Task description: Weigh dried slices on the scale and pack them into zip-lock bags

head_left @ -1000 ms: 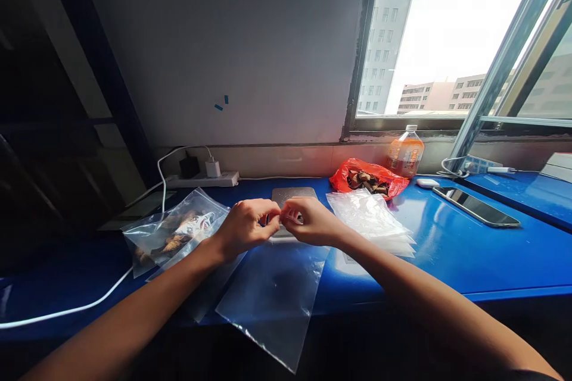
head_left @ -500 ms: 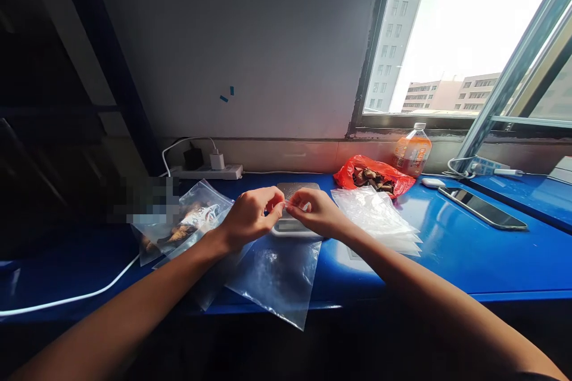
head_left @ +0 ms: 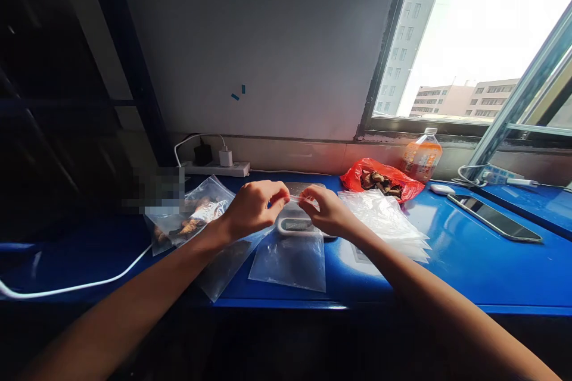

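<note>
Between my two hands hangs a clear plastic zip bag (head_left: 289, 262), which looks flat with nothing inside. My left hand (head_left: 255, 207) pinches its top edge from the left, and my right hand (head_left: 327, 209) pinches the same edge from the right, a small gap between the fingertips. Behind the bag sits a kitchen scale (head_left: 304, 225) with a grey display, partly covered by the bag and hands. Left of my left hand lie clear bags with brown dried pieces (head_left: 196, 220) inside. Beside my right hand is a stack of clear bags (head_left: 386, 223).
A red plastic bag (head_left: 406, 189) of dark dried pieces stands at the back right, before a bottle (head_left: 422, 155). Farther right lie a phone (head_left: 496, 217) and a white case (head_left: 442, 189). A power strip (head_left: 218, 169) runs along the wall; a white cable (head_left: 89, 287) crosses the blue table (head_left: 469, 274).
The fingertips have drawn slightly apart along the bag's top edge. The bag now hangs straighter, its lower edge higher and more level. The whole view has shifted slightly.
</note>
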The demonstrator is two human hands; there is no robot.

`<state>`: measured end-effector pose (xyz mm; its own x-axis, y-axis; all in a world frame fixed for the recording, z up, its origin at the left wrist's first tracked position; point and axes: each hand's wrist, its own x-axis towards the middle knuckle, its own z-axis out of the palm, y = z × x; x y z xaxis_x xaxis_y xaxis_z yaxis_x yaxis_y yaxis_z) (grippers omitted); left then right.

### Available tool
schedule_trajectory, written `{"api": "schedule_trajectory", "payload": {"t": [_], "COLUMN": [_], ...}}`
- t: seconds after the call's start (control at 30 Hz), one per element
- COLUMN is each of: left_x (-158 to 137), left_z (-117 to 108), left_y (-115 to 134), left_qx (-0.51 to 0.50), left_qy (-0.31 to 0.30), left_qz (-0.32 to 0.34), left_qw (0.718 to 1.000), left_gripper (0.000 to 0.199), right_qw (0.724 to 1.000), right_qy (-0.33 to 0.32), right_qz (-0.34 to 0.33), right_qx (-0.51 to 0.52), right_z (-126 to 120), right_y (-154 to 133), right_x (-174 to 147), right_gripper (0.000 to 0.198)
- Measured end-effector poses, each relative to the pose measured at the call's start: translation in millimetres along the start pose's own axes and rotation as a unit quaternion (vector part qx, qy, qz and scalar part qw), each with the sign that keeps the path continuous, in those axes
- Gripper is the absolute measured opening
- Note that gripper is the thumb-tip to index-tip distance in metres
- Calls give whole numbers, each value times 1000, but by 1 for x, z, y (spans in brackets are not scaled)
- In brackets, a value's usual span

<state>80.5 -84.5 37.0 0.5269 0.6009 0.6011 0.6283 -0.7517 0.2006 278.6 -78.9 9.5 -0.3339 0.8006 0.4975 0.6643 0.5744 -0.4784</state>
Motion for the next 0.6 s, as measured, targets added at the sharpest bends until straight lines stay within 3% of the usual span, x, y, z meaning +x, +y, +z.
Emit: {"api": "schedule_trajectory", "payload": {"t": [0.23,0.47,0.6], "left_x": [6,9,13], "left_z": [-35,-26,-32], "left_y": [-7,-21,-46], "left_qx": [-60,-162,-275], "left_qy": [95,76,207], "left_qz": [-65,-118,-171], "left_qw": [991,977,923], "left_gripper": [13,17,13], "right_qw": [998,997,986], "right_qy": [29,43,112], "right_qz": [15,53,106], "right_qx": [53,40,57], "right_z": [-24,-45,-52], "right_y": [10,25,29], "right_x": [9,10,7], "right_gripper": [11,13,16]}}
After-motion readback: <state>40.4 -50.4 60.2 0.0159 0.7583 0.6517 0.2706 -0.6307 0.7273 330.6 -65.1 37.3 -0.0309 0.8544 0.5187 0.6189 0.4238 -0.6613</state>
